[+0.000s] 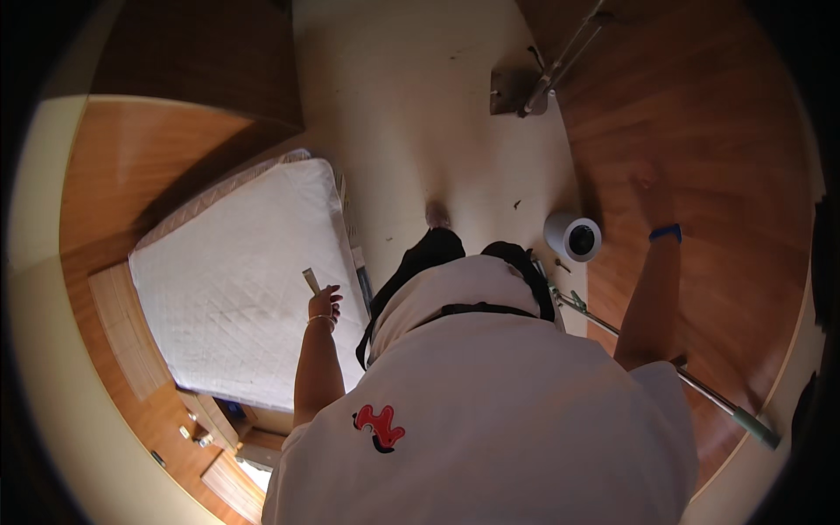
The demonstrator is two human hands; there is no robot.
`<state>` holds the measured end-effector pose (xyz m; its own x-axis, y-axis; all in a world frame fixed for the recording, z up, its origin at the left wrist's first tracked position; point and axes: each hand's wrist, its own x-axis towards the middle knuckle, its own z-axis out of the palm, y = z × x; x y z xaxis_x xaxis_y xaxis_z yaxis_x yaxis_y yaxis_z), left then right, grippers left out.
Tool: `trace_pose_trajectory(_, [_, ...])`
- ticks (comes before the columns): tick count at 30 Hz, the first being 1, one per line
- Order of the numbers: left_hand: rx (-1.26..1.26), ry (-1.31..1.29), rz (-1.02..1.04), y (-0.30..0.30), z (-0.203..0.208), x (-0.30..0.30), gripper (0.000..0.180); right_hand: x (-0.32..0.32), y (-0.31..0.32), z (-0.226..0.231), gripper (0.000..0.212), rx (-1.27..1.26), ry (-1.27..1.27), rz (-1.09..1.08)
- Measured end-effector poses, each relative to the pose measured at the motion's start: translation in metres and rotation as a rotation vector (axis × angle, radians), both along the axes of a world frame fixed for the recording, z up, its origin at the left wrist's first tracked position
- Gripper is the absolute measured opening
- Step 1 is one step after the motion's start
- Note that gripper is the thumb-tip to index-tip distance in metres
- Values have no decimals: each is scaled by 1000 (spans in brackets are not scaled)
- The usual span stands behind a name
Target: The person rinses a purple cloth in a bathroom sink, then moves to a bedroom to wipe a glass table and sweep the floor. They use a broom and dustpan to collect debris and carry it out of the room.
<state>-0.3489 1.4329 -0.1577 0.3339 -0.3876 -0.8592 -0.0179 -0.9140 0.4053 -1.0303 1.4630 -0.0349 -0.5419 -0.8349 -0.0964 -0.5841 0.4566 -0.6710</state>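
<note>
My left hand (pixel 325 304) is closed around a short, flat, pale strip-like piece (pixel 311 281), which sticks out past my fingers; its exact kind cannot be made out. That hand is held over the right part of a bed mattress (pixel 236 289) with a white quilted cover. On the other side, my right hand (pixel 647 179) reaches forward in front of a brown wooden panel (pixel 717 131). Motion smears its fingers, so whether it holds anything is unclear. A blue band (pixel 665 233) circles that wrist.
Beside my right leg stands a white cylinder with a dark opening (pixel 573 236). A long pole with a green grip (pixel 755 427) lies at a slant under my right arm. Farther ahead, a dark flat-headed long-handled tool (pixel 518 91) rests on the pale floor (pixel 394 105), where small dark bits lie.
</note>
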Motion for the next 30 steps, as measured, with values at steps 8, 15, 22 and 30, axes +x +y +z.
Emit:
trace_pose_trajectory(8, [-400, 264, -411, -327, 39, -187, 35, -35, -77, 6, 35, -6, -108, -117])
trace_pose_trajectory(15, [-397, 525, -642, -421, 72, -351, 40, -137, -221, -42, 45, 33, 55, -111])
trace_pose_trajectory(22, [-174, 411, -937, -467, 93, -429, 26, -200, -371, -73, 50, 407, 567, 93])
trace_pose_trajectory(30, [46, 541, -1145, -560, 80, -491, 24, -214, -399, -99, 16, 894, 592, 261])
